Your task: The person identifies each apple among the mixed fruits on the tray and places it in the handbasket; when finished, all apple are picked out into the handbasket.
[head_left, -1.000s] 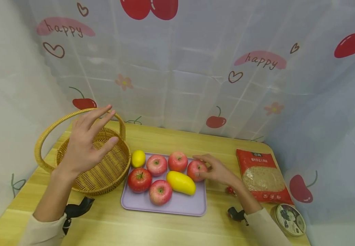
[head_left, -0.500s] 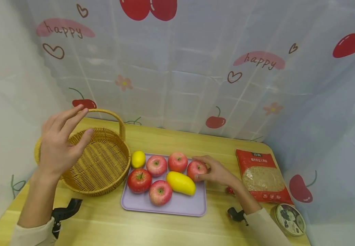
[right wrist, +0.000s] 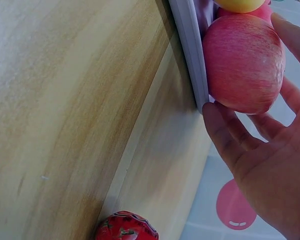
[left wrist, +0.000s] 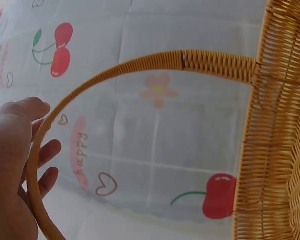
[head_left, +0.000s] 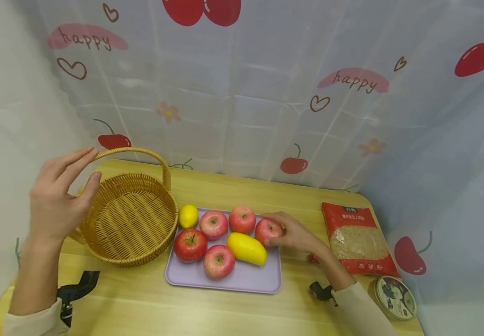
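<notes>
At the left, my left hand [head_left: 57, 196] reaches over the handle of a round wicker basket [head_left: 130, 224], fingers extended and thumb apart. The left wrist view has the arched basket handle [left wrist: 140, 64] crossing in front of the loosely bent fingers; contact is unclear. My right hand [head_left: 294, 233] curls round an apple [right wrist: 245, 62] at the back right corner of a lilac tray [head_left: 250, 282], thumb on the near side and fingers behind. That apple still sits on the tray. Other apples [head_left: 218, 262], a yellow mango [head_left: 247, 248] and a lemon [head_left: 189, 216] lie there too.
On the right side of the wooden table lie a red packet [head_left: 359, 238] and a round tin [head_left: 395, 297]. A small red object [head_left: 312, 258] is beneath the right forearm. A printed curtain [head_left: 233, 93] hangs behind the table.
My left hand has moved left, from above the basket's inside to the left part of its handle. The right hand has stayed at the same apple. Basket and fruit have not visibly moved.
</notes>
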`<state>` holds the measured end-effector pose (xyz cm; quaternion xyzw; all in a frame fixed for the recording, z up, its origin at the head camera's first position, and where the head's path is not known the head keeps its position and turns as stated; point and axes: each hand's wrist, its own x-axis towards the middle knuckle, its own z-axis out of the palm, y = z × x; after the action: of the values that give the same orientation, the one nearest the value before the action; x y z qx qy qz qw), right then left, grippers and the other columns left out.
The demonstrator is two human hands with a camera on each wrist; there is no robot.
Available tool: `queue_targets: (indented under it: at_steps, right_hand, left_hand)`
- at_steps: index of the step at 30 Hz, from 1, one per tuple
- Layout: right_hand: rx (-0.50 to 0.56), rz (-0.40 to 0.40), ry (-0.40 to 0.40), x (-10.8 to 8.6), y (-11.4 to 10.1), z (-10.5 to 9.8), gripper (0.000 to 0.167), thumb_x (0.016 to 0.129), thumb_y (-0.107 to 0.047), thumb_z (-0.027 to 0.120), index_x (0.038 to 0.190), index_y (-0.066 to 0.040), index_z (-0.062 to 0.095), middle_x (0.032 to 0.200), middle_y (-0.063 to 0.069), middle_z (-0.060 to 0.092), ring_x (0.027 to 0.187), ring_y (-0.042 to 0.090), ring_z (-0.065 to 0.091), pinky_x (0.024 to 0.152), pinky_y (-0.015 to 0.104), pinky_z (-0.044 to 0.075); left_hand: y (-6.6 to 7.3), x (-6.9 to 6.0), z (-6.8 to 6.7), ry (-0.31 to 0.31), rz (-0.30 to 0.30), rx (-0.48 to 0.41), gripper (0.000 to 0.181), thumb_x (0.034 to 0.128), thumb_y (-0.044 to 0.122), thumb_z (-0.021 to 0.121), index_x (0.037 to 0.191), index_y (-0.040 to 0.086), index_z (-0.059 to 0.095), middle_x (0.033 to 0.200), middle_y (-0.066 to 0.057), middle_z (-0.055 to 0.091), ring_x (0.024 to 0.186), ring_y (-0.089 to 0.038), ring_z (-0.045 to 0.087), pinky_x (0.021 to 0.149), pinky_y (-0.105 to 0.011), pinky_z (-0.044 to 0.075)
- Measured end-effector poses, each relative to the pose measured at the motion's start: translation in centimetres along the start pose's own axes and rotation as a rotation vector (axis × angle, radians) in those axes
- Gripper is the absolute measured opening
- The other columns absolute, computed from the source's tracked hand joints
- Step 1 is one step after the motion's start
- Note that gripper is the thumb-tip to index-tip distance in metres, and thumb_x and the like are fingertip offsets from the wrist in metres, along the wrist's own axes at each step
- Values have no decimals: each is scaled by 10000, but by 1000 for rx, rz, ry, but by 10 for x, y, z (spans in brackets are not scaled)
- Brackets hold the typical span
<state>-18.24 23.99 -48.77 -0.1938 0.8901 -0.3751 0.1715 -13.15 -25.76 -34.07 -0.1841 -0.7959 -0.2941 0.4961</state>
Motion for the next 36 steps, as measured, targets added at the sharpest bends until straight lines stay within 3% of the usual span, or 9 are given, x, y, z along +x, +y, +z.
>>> queue_targets:
  at_steps: [3, 7, 11, 16, 25, 36]
  right_hand:
    - [-7, 6, 3, 0, 0, -1, 719, 800, -410, 838, 1450, -317, 545, 1434, 15, 505, 1201, 246, 515, 1017, 492, 477]
    - [-12, 7, 2, 0, -3, -2, 707, 800, -389, 841, 1441, -311, 554, 1415, 12, 502, 1183, 244, 514, 1013, 501, 471]
    - [-12, 0, 1, 0, -6, -2, 698, 804, -369, 841, 1439, -295, 559, 1388, 21, 497, 1161, 253, 513, 999, 509, 472]
    - [0, 6, -7, 0, -6, -1, 715, 802, -376, 841, 1449, -289, 547, 1365, 25, 485, 1149, 248, 510, 984, 495, 483]
    - [-2, 14, -10, 0, -7, 1, 732, 786, -390, 847, 1448, -314, 543, 1386, 23, 466, 1167, 258, 494, 1004, 519, 471]
    - [7, 5, -12, 1, -5, 3, 741, 786, -406, 848, 1451, -335, 531, 1399, 31, 459, 1173, 254, 494, 1002, 519, 472]
  left_hand:
    - [-9, -5, -1, -1, -1, 3, 347, 975, 266, 630, 1211, 33, 733, 1165, -226, 702, 954, -441, 577, 968, -107, 356]
    - [-22, -13, -1, 19, 11, 3, 304, 973, 226, 631, 1177, 34, 750, 1136, -204, 716, 818, -169, 577, 757, -65, 326]
    - [-32, -19, 0, 60, 15, -10, 269, 973, 212, 642, 1143, 45, 767, 1134, -179, 724, 707, 56, 456, 645, -47, 266]
    - [-37, -23, 0, 100, 0, -24, 246, 980, 179, 620, 1107, 42, 780, 1133, -177, 718, 603, 65, 365, 628, -47, 263]
    - [-30, -20, 4, 187, -14, -85, 217, 952, 20, 583, 1014, -16, 787, 1047, -214, 709, 530, 32, 247, 583, -84, 207]
    - [-28, -20, 5, 210, -35, -102, 207, 944, 11, 592, 993, -22, 791, 1021, -228, 704, 529, 31, 231, 582, -79, 200]
